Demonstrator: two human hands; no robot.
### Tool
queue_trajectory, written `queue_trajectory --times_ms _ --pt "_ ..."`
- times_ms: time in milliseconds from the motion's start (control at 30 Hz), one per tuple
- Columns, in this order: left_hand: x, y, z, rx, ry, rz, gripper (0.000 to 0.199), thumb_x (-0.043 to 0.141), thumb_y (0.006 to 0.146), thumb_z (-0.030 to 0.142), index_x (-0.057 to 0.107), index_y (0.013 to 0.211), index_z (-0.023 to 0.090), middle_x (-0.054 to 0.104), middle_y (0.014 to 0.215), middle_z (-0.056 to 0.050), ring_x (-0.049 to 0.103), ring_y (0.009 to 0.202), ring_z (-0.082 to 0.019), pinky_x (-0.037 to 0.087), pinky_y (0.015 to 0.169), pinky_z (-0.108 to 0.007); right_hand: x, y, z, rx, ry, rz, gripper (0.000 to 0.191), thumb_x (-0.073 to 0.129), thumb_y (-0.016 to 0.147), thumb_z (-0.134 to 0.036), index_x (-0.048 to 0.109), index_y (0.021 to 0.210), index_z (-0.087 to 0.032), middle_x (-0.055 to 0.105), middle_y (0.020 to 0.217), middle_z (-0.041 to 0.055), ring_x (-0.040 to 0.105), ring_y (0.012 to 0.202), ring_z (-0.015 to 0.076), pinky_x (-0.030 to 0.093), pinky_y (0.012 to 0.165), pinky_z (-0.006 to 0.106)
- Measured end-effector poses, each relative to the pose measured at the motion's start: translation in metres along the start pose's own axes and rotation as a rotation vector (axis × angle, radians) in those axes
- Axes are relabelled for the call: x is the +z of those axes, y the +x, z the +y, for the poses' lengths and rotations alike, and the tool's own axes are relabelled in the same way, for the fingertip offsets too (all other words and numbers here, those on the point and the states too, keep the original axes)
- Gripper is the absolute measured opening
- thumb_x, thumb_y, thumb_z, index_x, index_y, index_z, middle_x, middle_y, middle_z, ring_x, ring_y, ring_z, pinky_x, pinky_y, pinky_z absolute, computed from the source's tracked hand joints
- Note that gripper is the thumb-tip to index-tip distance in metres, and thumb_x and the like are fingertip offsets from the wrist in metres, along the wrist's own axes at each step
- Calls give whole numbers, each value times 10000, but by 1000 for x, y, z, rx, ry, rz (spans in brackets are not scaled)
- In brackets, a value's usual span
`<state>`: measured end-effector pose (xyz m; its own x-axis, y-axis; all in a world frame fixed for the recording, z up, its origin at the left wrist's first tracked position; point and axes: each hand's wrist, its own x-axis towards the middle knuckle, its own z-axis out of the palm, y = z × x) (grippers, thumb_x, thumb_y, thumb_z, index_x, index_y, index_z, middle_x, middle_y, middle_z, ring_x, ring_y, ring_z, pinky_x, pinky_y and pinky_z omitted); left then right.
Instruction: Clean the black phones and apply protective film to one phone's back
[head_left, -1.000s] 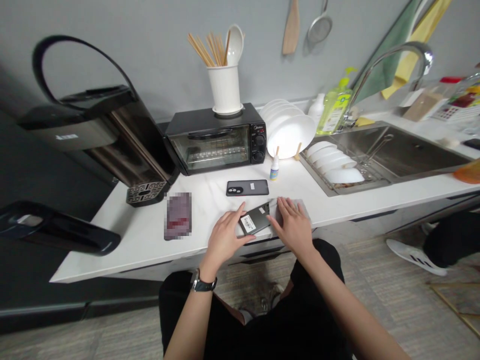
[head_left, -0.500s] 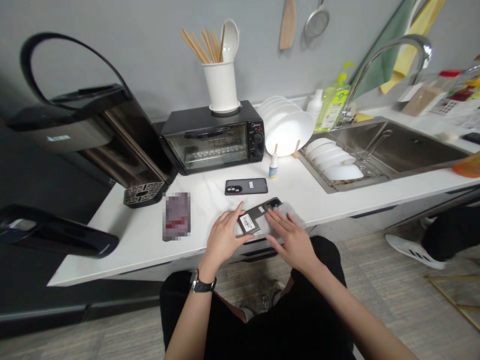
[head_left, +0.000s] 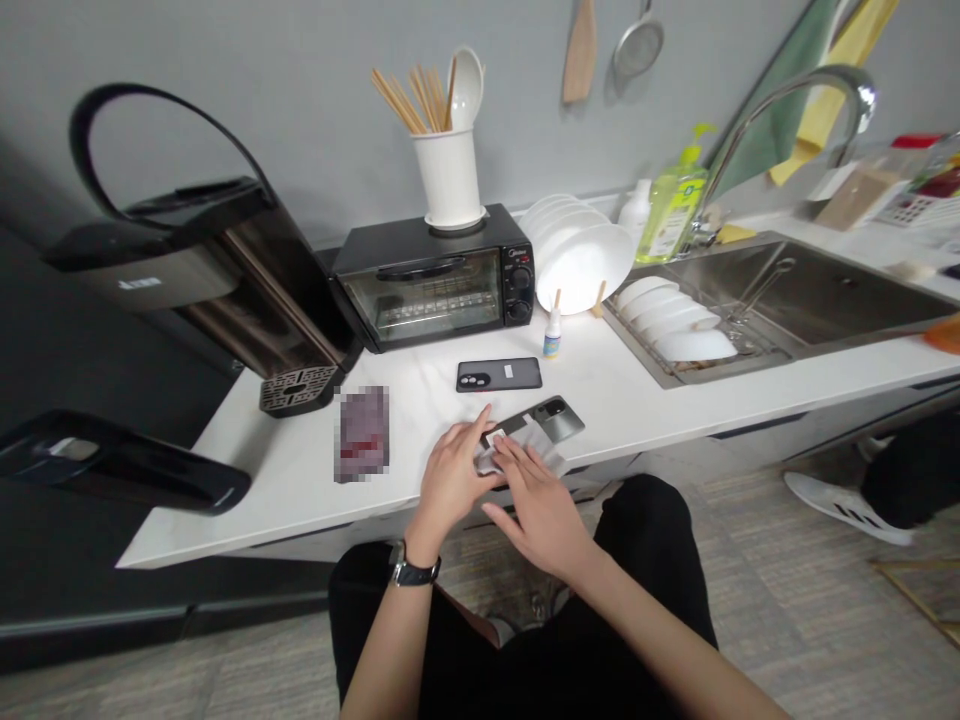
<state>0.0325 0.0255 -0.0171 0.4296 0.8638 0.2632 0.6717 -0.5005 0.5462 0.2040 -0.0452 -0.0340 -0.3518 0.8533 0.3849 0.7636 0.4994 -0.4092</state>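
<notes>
A dark grey phone (head_left: 568, 424) lies back side up near the counter's front edge, with a camera block at its right end and a white label partly covered. Around its left end, my left hand (head_left: 452, 478) steadies it with thumb and forefinger spread along the edges. My right hand (head_left: 541, 512) presses a thin whitish cloth (head_left: 553, 461) flat onto the phone's back, fingers outstretched over it. Just behind lies a dark phone case (head_left: 486, 375) with a small white sticker. A small white bottle (head_left: 553, 338) stands upright beyond the case's right end.
A blurred-out purple item (head_left: 363, 435) lies left of my hands. Behind are a toaster oven (head_left: 427, 290), a black drink machine (head_left: 247, 290) and racked white plates (head_left: 589, 268). The sink (head_left: 817, 290) with bowls is at right. Another person's shoe (head_left: 847, 507) shows on the floor.
My right hand has slid left along the phone with the cloth, uncovering the camera end and now covering part of the label. My left hand stays at the left end.
</notes>
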Motion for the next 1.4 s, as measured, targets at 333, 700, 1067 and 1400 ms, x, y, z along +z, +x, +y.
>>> queue_trajectory --times_ms 333,700,1067,1400 --pt "1 2 5 5 -4 18 1071 902 788 351 269 1652 351 688 1380 -47 602 1251 -284 475 1109 -460 -23 23 88 254 -273 148 734 478 1062 -578 459 1571 -49 466 1616 225 396 1531 415 307 1241 629" --pt "0 2 3 14 3 5 1006 804 818 174 271 1656 335 678 1402 -33 583 1283 -258 482 1120 -417 -8 -9 11 -17 -70 -19 727 481 1064 -570 369 1638 -139 413 1669 136 369 1565 305 337 1267 551" --pt "2 2 3 6 6 30 1022 861 818 291 277 1654 348 691 1374 -43 605 1248 -269 477 1113 -442 -6 37 58 198 -258 129 773 478 1054 -595 471 1555 -6 456 1605 266 393 1533 418 294 1253 631" --pt "1 2 3 26 -2 12 1078 900 778 335 273 1654 339 685 1384 -56 602 1267 -282 481 1108 -451 -19 -18 31 42 -122 18 704 466 1077 -538 306 1669 -192 422 1664 129 403 1546 313 350 1246 589"
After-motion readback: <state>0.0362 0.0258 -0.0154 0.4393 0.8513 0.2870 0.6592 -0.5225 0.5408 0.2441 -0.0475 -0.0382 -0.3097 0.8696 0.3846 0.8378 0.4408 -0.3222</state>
